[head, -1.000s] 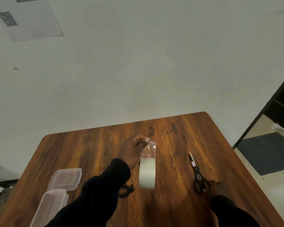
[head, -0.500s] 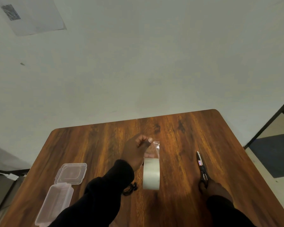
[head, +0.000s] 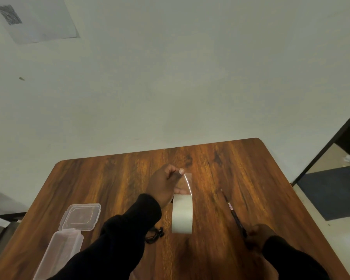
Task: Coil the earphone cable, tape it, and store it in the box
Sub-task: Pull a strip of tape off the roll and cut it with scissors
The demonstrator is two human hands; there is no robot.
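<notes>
The right hand point(head: 258, 235) has lifted the scissors point(head: 233, 214) — blades closed — off the table.

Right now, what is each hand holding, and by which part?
The left hand pinches the free end of the tape strip pulled up from the tape roll. The right hand grips the scissors at the handle end.

Wooden tabletop point(head: 113, 178) against a pale wall. Left hand point(head: 163, 185) pinches the free end of a clear tape strip point(head: 187, 183) — pulled up from the tape roll point(head: 182, 214), which stands on edge. Right hand point(head: 258, 236) holds the handles of the scissors point(head: 233, 213), blades pointing away. Black coiled earphone cable point(head: 155, 236) lies just beside the roll. Clear plastic box point(head: 59, 253) — its lid point(head: 80, 216) open — sits at the left.
</notes>
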